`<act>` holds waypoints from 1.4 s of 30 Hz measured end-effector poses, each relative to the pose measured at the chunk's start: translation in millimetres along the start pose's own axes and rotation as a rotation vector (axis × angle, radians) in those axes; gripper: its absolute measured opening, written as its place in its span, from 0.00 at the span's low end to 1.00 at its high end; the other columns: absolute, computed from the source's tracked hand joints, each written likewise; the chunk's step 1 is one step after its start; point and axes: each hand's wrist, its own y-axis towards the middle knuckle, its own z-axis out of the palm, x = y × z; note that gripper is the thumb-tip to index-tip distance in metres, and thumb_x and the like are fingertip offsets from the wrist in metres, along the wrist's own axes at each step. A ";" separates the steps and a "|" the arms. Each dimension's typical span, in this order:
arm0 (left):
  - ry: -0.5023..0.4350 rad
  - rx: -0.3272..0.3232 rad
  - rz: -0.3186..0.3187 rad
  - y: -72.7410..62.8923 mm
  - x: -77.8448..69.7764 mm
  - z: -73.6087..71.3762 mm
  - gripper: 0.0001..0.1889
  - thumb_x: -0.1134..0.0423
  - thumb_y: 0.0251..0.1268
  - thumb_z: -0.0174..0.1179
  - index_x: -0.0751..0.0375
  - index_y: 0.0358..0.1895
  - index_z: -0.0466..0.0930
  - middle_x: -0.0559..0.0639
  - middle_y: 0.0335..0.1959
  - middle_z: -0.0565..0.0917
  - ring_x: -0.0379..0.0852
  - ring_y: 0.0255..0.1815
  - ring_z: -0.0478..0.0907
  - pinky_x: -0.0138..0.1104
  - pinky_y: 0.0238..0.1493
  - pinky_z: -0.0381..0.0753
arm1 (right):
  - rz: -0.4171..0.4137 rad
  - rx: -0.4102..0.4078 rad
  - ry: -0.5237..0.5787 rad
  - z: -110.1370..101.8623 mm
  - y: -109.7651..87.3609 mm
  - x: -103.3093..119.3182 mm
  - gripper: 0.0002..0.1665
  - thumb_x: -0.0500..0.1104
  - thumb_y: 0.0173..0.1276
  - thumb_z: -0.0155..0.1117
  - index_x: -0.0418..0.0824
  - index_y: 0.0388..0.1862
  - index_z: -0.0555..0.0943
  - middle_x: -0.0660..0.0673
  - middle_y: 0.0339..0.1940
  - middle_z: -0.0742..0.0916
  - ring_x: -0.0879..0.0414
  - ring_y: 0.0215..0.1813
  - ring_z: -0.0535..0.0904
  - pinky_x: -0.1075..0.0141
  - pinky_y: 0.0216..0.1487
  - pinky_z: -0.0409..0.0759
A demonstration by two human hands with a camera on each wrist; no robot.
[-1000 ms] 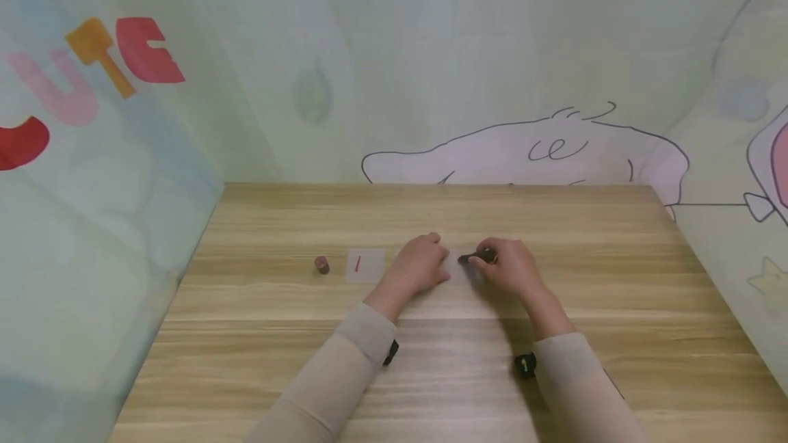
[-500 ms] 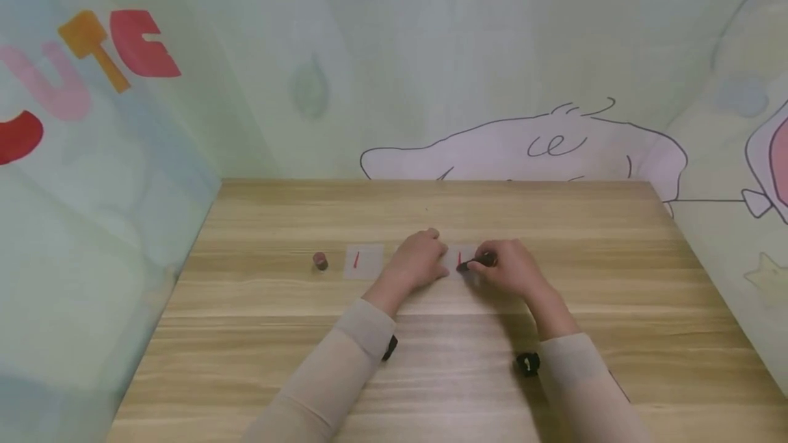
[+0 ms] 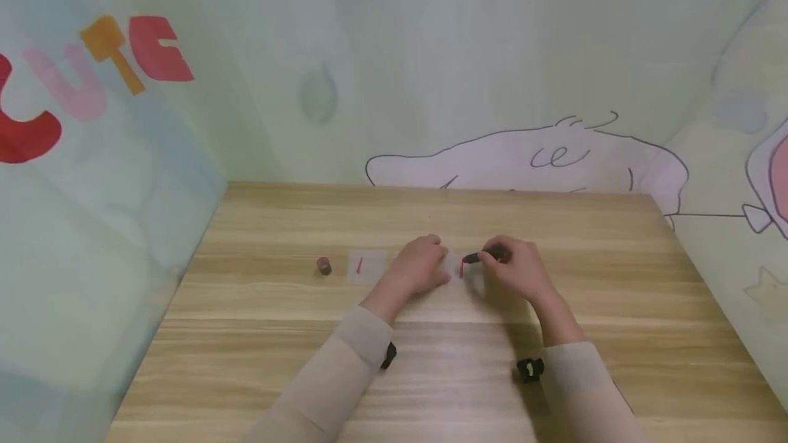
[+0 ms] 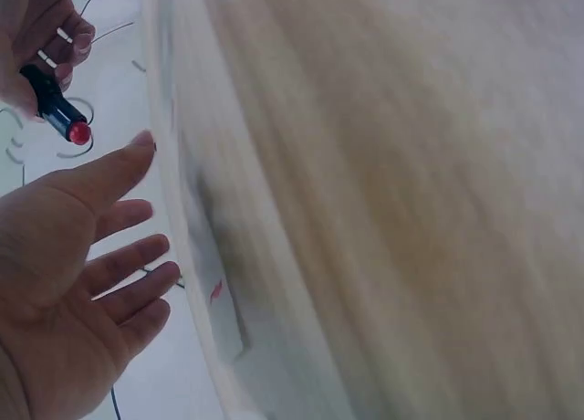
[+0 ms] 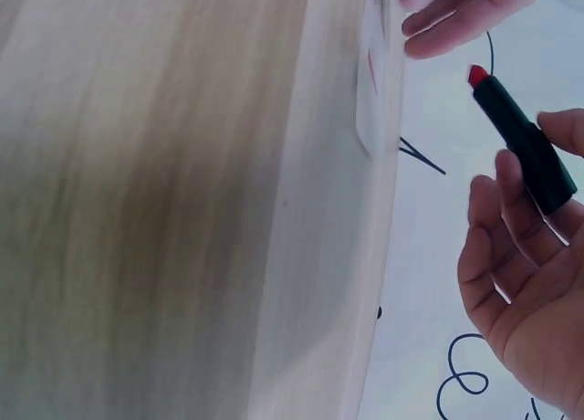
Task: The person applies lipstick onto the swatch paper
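In the right wrist view my right hand [image 5: 538, 283] pinches an uncapped lipstick [image 5: 522, 132], a dark tube with a red tip, between thumb and fingers. In the head view its tip is close by the upper end of a red stroke [image 3: 462, 269] on a whitish paper piece [image 3: 454, 265]. My left hand [image 3: 418, 265] rests over the paper's left side, hiding part of it. Its fingers look relaxed and hold nothing in the left wrist view. Farther left lies another pale paper square [image 3: 373, 273] bearing a slanted red stroke [image 3: 360, 265].
A small dark reddish cap [image 3: 323, 266] stands left of the papers on the wood-grain table [image 3: 295, 374]. Printed curtains [image 3: 246, 87] enclose the table's back and sides. Black wrist devices sit under both sleeves.
A red stroke has appeared on the right paper. After travelling down, the lipstick tip has shifted back up and slightly right. My left hand stays in place.
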 end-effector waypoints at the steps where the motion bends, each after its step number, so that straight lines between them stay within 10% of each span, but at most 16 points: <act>1: -0.022 -0.017 0.000 -0.4 1.6 -0.7 0.26 0.51 0.69 0.65 0.61 0.65 0.78 0.58 0.68 0.75 0.54 0.68 0.73 0.42 0.71 0.69 | -0.004 -0.015 0.016 -0.8 0.8 0.5 0.07 0.42 0.69 0.69 0.39 0.41 0.85 0.43 0.34 0.87 0.53 0.29 0.76 0.63 0.30 0.75; 15: -0.406 -0.231 -0.080 -16.4 18.5 -16.4 0.23 0.54 0.70 0.66 0.61 0.63 0.80 0.54 0.62 0.81 0.51 0.61 0.79 0.44 0.65 0.75 | -0.078 -0.134 0.280 0.4 14.7 17.1 0.08 0.38 0.70 0.68 0.34 0.43 0.83 0.38 0.37 0.88 0.40 0.35 0.85 0.69 0.33 0.83; 32: -0.713 -0.473 -0.008 -22.0 27.5 -25.2 0.20 0.57 0.67 0.69 0.62 0.57 0.83 0.52 0.53 0.86 0.47 0.53 0.83 0.45 0.59 0.80 | -0.169 -0.184 0.613 16.2 31.5 49.0 0.11 0.33 0.72 0.64 0.25 0.49 0.80 0.38 0.33 0.85 0.59 0.28 0.82 0.70 0.37 0.83; 42: -0.942 -0.470 -0.033 -19.6 19.4 -34.5 0.19 0.48 0.67 0.67 0.51 0.56 0.85 0.42 0.48 0.87 0.43 0.51 0.81 0.45 0.57 0.79 | -0.142 -0.167 0.711 23.1 43.5 64.6 0.11 0.35 0.74 0.62 0.27 0.50 0.80 0.44 0.37 0.86 0.57 0.31 0.82 0.66 0.42 0.84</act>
